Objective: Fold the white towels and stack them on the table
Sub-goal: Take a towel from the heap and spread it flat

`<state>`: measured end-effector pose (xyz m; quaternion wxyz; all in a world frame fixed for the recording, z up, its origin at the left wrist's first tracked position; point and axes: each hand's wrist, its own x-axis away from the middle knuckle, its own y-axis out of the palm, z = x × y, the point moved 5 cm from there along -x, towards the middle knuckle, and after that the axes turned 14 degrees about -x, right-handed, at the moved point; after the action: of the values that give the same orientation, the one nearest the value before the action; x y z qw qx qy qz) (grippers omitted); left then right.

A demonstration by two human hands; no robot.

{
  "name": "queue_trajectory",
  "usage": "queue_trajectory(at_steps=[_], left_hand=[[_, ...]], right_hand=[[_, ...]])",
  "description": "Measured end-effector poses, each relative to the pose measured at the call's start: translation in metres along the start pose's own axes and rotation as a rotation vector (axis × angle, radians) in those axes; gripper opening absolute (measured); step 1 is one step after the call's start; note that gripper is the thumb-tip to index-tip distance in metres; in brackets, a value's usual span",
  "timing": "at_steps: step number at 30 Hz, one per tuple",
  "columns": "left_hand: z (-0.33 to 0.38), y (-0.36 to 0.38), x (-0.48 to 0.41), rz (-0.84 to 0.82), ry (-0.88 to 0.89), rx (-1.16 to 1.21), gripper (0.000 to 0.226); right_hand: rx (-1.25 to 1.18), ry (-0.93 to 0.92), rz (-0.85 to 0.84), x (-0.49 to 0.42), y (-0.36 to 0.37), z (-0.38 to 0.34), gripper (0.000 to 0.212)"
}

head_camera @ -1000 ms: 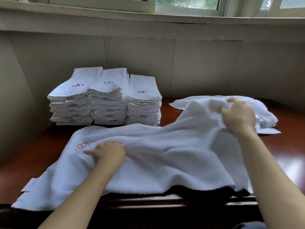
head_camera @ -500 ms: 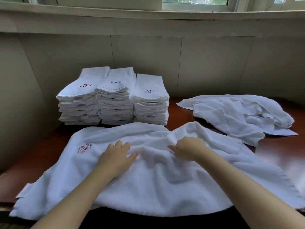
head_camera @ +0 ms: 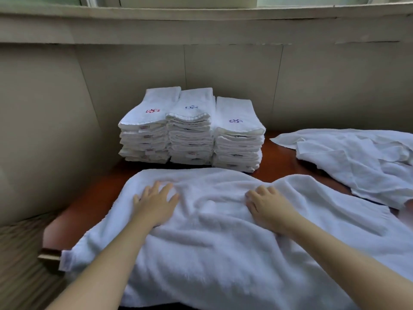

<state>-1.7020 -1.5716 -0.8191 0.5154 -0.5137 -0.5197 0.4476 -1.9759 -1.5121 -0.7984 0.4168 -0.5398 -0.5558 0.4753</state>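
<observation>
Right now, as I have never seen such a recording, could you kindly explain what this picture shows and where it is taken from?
No machine here: a person works bare-handed, and the one camera sits on their head, looking down. The left hand lies flat on a white towel spread over the wooden table. The right hand rests on it with bent fingers; whether it pinches cloth I cannot tell. Behind stand three stacks of folded towels; unfolded towels lie at the right.

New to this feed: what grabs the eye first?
The big white towel spread across the near table, with the left hand and right hand resting on it. Behind it, three stacks of folded towels stand by the wall; a rumpled pile of unfolded towels lies at right.
</observation>
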Motion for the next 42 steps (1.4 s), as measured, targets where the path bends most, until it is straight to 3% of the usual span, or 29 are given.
queue_trajectory(at_steps=[3, 7, 9, 11, 13, 14, 16, 19, 22, 24, 25, 27, 29, 31, 33, 35, 37, 39, 42], left_hand=[[-0.001, -0.001, 0.001, -0.048, -0.111, 0.012, 0.056], [0.012, -0.024, 0.000, 0.023, -0.291, -0.219, 0.046], [0.022, -0.036, -0.001, 0.151, -0.285, -0.353, 0.038], [0.028, -0.041, -0.005, 0.245, -0.242, -0.327, 0.035], [0.033, -0.040, -0.010, 0.271, -0.152, -0.137, 0.023], [0.036, -0.037, -0.013, 0.261, -0.085, -0.043, 0.020], [0.039, -0.029, -0.018, 0.176, 0.041, 0.060, 0.042], [0.028, -0.031, -0.024, -0.023, 0.026, 0.118, 0.065], [0.019, -0.038, -0.029, -0.073, 0.035, 0.029, 0.032], [0.017, -0.042, -0.032, 0.015, -0.013, 0.020, 0.012], [0.015, -0.043, -0.034, 0.087, -0.078, 0.036, 0.015], [0.012, -0.051, -0.034, 0.276, -0.199, 0.133, 0.032], [0.014, -0.050, -0.036, 0.311, -0.146, 0.271, 0.055], [0.017, -0.034, -0.037, 0.125, -0.045, 0.294, 0.074], [0.017, -0.009, -0.033, -0.047, 0.001, 0.127, 0.069], [0.016, 0.004, -0.029, -0.087, 0.001, 0.002, 0.060], [0.016, 0.003, -0.026, -0.059, -0.031, -0.007, 0.059], [0.017, -0.007, -0.023, 0.013, -0.061, -0.049, 0.054], [0.016, -0.026, -0.016, 0.141, -0.163, -0.170, 0.040]], right_hand=[[0.062, 0.045, 0.150, -0.003, -0.016, 0.006, 0.039], [0.167, 0.171, -0.009, 0.001, -0.031, 0.021, 0.031], [0.142, 0.244, -0.055, 0.008, -0.041, 0.035, 0.020], [0.133, 0.291, 0.009, 0.013, -0.059, 0.054, 0.006], [0.110, 0.362, 0.020, 0.018, -0.067, 0.075, 0.020], [0.085, 0.407, -0.010, 0.020, -0.066, 0.085, 0.032], [0.021, 0.506, -0.059, 0.027, -0.062, 0.104, 0.049], [0.021, 0.609, -0.081, 0.031, -0.061, 0.125, 0.049], [0.020, 0.693, -0.066, 0.034, -0.067, 0.139, 0.029], [-0.041, 0.724, 0.046, 0.036, -0.071, 0.145, 0.028], [-0.082, 0.690, 0.168, 0.034, -0.075, 0.146, 0.027], [-0.170, 0.539, 0.496, 0.031, -0.089, 0.142, 0.024], [-0.254, 0.384, 0.694, 0.027, -0.096, 0.137, 0.028], [-0.314, 0.332, 0.586, 0.019, -0.088, 0.133, 0.048], [-0.212, 0.391, 0.297, 0.012, -0.064, 0.133, 0.070], [-0.090, 0.449, 0.024, 0.013, -0.035, 0.130, 0.066], [-0.127, 0.461, -0.117, 0.016, -0.012, 0.123, 0.054], [-0.127, 0.403, -0.048, 0.018, -0.006, 0.116, 0.041], [-0.062, 0.261, 0.185, 0.019, -0.017, 0.107, 0.028]])
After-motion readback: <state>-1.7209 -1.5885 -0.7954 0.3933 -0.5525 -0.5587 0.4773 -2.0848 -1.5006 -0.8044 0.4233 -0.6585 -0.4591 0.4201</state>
